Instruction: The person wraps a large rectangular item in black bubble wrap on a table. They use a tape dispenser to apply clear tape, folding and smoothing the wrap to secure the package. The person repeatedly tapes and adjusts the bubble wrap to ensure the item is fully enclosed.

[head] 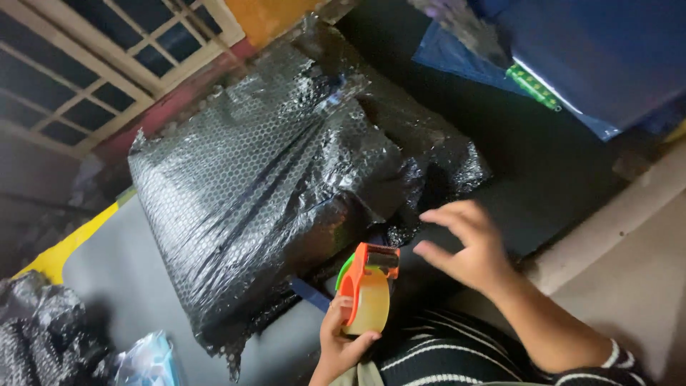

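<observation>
Left hand (341, 342): low in view, near the body, fingers curled in a closed grip, thumb pressed across the front, wrist bent upward. Right hand (466, 246): raised, open, palm down, fingers spread and slightly blurred, holding nothing. Right forearm bare, running down and right to a striped sleeve cuff. Hands apart, not touching.

We hold an orange tape dispenser (366, 289) with a clear tape roll upright in our left hand (341, 344), fingers closed round it, just beside the near edge of a big parcel (264, 193) wrapped in black bubble wrap. Our right hand (468, 246) hovers open, fingers spread, near the parcel's right corner. The parcel lies on a grey table (121, 286); a window (93, 64) shows above.
</observation>
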